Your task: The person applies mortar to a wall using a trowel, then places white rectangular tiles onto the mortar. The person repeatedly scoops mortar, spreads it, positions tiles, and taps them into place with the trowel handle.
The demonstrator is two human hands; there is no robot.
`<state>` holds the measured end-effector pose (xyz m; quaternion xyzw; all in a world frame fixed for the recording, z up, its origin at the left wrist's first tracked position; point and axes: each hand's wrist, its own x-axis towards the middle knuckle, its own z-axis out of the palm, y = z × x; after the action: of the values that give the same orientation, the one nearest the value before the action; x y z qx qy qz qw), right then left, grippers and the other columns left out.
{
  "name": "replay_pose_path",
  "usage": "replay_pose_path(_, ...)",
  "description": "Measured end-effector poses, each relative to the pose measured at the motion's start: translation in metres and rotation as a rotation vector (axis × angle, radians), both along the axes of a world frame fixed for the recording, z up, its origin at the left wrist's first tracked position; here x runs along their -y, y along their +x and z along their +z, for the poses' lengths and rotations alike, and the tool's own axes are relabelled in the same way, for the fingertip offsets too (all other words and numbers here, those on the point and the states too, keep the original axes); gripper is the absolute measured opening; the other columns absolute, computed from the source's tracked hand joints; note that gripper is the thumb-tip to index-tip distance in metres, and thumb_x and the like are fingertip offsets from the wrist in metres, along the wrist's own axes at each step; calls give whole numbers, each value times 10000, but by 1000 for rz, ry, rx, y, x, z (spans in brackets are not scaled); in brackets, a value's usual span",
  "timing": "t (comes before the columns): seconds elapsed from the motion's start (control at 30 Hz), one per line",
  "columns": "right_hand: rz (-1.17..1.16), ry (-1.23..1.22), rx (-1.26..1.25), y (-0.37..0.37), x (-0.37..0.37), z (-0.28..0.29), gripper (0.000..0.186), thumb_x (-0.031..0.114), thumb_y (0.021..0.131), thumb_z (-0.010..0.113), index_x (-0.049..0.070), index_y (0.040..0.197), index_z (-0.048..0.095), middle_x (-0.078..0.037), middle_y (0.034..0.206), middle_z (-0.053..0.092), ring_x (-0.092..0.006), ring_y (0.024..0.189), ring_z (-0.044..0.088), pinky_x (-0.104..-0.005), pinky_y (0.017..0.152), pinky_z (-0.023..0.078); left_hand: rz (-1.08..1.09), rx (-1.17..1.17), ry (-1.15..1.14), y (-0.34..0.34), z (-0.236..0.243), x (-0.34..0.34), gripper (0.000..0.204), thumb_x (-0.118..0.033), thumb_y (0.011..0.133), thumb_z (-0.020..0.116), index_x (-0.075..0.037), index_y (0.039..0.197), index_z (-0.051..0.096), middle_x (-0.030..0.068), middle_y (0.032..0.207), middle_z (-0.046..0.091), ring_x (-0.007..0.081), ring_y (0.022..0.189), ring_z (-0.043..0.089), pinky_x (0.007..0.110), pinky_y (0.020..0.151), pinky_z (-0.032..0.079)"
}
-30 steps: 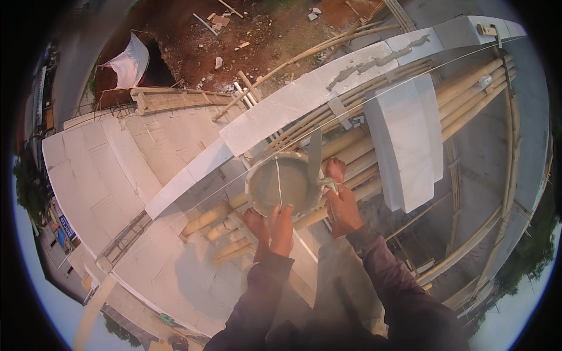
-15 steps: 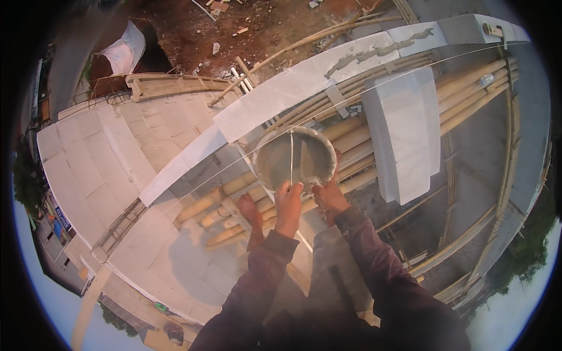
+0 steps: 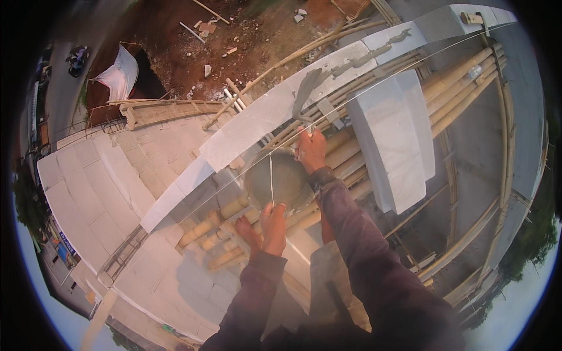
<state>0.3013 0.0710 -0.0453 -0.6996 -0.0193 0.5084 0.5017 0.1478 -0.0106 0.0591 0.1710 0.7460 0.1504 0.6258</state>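
My left hand point(image 3: 273, 227) is closed on the white handle point(image 3: 271, 178) of a round bucket point(image 3: 300, 209), its fingers at the near rim. Grey wet mortar point(image 3: 281, 178) lies inside. Beyond the bucket, my right hand point(image 3: 311, 151) grips a trowel point(image 3: 304, 96), its grey, mortar-smeared blade reaching over the top of a curved-looking row of pale blocks point(image 3: 234, 140). A bead of mortar point(image 3: 357, 61) runs along the blocks to the right of the blade. The trowel's handle is mostly hidden in my fist.
A taut string point(image 3: 445, 54) crosses along the block row. Pale blocks point(image 3: 389, 140) rest on bamboo poles point(image 3: 456, 88) at the right. My bare foot point(image 3: 249, 234) stands on poles near the bucket. Beyond the wall, red ground point(image 3: 246, 35) lies lower down.
My right hand has moved from the bucket up to the block row, bringing the trowel out over its top. The left hand and bucket sit slightly lower and further left in view.
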Motion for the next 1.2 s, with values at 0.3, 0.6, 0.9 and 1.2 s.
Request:
replay_pose_path(0.3, -130, 23, 501, 107, -38, -15, 279, 248, 948, 634, 7, 850, 533, -81, 628, 562, -185, 449, 538, -370, 393, 420, -50, -34, -2, -12, -5, 13, 106, -157, 915, 618, -51, 904, 616, -31, 784, 471, 68, 695, 411, 259, 620, 337)
replay_pose_path(0.6, -116, -63, 342, 286, -70, -16, 332, 285, 938, 624, -41, 911, 569, -138, 724, 628, -233, 526, 631, -379, 411, 474, -3, -35, 3, -17, -23, 37, 51, -138, 901, 610, -95, 928, 616, -50, 800, 527, 50, 677, 464, 234, 591, 369)
replay_pose_path(0.9, -188, -74, 609, 363, -101, -12, 380, 265, 931, 575, -115, 907, 577, -212, 745, 647, -290, 540, 662, -427, 440, 535, -13, -31, 48, 7, -20, 36, 234, -122, 894, 599, -95, 1124, 568, -39, 849, 547, 46, 699, 496, 219, 597, 399)
replay_pose_path(1.2, -196, -81, 488, 384, -104, -8, 388, 265, 930, 566, -122, 899, 564, -224, 704, 635, -301, 523, 657, -418, 430, 537, -152, -168, 155, 8, -54, 49, 186, -97, 864, 654, -80, 1037, 589, -9, 869, 573, 89, 669, 531, 242, 572, 436)
